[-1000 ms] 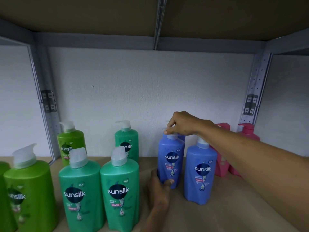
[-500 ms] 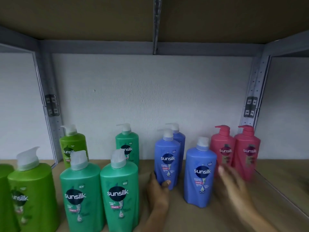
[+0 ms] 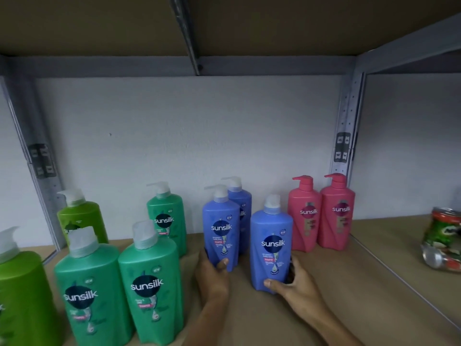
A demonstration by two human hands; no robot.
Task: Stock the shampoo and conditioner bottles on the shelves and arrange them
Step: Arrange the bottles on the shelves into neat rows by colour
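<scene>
Pump bottles stand upright on a wooden shelf [image 3: 336, 295]. My left hand [image 3: 212, 273] grips the base of a blue bottle [image 3: 220, 226], thumb on its front. A second blue bottle [image 3: 240, 201] stands right behind that one. My right hand [image 3: 294, 283] grips the base of the front blue bottle [image 3: 272, 243], thumb across its lower front. Two pink bottles [image 3: 321, 213] stand side by side at the back right. Teal bottles [image 3: 149, 285] and light green bottles [image 3: 79, 218] fill the left side.
A crumpled green and red package [image 3: 442, 242] lies on the neighbouring shelf at the far right. Grey metal uprights [image 3: 345, 136] frame the bay, and a shelf board with a metal brace [image 3: 185, 33] hangs overhead. A white wall closes the back.
My right hand left the pump top of the middle blue bottle, dropped down and took hold of the front blue bottle's base. My left hand stayed on its bottle.
</scene>
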